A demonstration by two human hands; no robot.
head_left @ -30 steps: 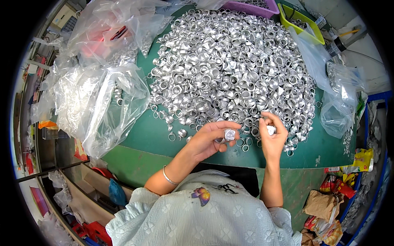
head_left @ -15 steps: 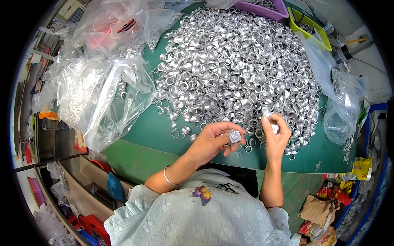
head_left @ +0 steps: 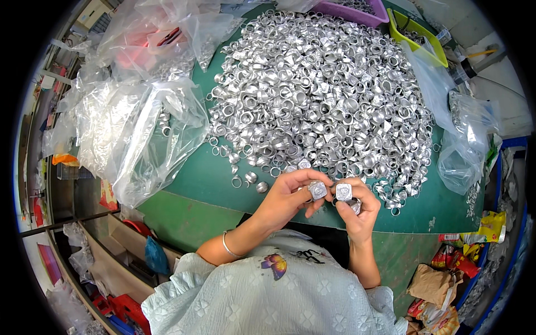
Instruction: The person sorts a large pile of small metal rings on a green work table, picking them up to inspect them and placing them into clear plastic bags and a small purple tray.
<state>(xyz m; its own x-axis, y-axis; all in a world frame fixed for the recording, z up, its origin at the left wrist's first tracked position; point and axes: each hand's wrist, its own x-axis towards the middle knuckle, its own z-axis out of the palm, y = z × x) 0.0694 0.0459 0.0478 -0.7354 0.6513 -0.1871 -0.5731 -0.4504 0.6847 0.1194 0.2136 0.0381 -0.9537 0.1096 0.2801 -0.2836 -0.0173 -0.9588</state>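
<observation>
Pinching: left grip, embossed square-faced ring | right grip, squarish silvery ring | ahead: shiny metallic ring heap

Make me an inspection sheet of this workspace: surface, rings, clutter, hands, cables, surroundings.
Surface: green tabletop, largely covered.
Rings: large heap of silver-coloured rings, mixed shapes; some loose toward the near edge.
Clutter: transparent plastic bags at left, another transparent bag at right; purple basket and lime-green basket at the far edge.
Left hand: holds a square-faced ring.
Right hand: holds a second square-faced ring.
Cables: thin line at upper right, possibly one.
Surroundings: green floor; brown paper bag at right.
</observation>
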